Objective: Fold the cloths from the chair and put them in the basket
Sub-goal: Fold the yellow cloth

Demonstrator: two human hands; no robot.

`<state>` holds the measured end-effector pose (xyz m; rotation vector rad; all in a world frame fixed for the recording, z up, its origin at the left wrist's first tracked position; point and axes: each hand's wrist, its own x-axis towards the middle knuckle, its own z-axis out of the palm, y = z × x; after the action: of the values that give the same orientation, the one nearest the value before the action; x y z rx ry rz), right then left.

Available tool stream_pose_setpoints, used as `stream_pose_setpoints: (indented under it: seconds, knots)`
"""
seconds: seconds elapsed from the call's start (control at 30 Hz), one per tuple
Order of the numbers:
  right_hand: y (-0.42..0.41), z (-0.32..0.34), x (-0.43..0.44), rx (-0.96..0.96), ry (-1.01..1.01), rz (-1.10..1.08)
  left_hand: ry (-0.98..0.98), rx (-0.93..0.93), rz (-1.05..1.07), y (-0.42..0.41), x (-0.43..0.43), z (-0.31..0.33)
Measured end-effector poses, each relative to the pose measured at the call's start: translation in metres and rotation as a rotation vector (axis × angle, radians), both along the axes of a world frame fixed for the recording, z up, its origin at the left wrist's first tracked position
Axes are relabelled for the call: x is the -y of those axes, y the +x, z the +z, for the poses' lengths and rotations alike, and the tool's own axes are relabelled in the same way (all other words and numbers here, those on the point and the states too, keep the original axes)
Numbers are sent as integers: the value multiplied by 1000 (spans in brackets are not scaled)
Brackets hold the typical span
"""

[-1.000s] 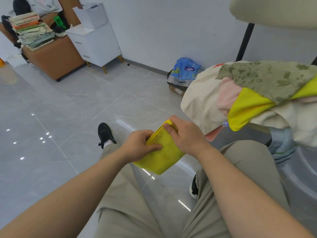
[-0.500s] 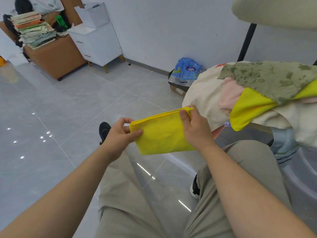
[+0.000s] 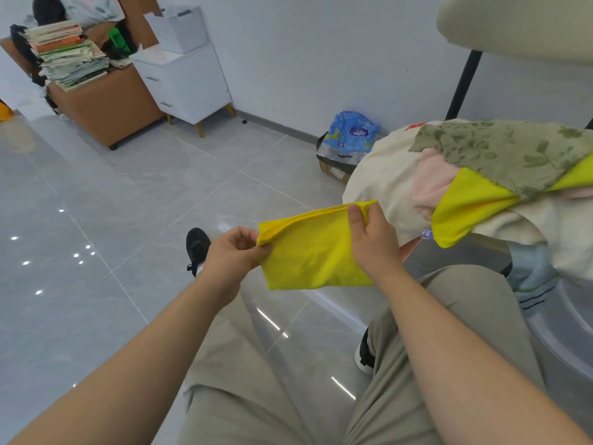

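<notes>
A folded yellow cloth (image 3: pixel 313 252) hangs stretched between my hands above my knees. My left hand (image 3: pixel 232 256) pinches its upper left corner. My right hand (image 3: pixel 372 242) pinches the upper right corner between thumb and fingers. To the right, a chair (image 3: pixel 519 27) carries a pile of cloths (image 3: pixel 481 175): a cream one, a pink one, a green leaf-patterned one and another yellow one. No basket shows in this view.
Grey tiled floor (image 3: pixel 112 220) spreads out in front. A white drawer cabinet (image 3: pixel 189 81) and a brown desk with stacked books (image 3: pixel 67 56) stand at the back left. A cardboard box with a blue packet (image 3: pixel 349 136) sits by the wall.
My hands have drawn apart and risen, turning the cloth from a tilted bundle into a flat rectangle held by its top corners. The cloth pile has not moved.
</notes>
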<state>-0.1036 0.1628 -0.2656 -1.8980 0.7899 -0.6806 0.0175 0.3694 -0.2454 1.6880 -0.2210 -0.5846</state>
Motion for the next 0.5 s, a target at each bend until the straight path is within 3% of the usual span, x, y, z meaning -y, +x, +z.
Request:
stream_pose_setpoints:
  seconds: [0.17,0.33,0.5]
  knots:
    - [4,-5,3,23,50,20,-4,-29,26,6,1,5]
    - [6,-7,9,-75,298,100,-25,25,41,9,6,13]
    - [0,-11,2,-281,289,380,159,339,-39,0,12,26]
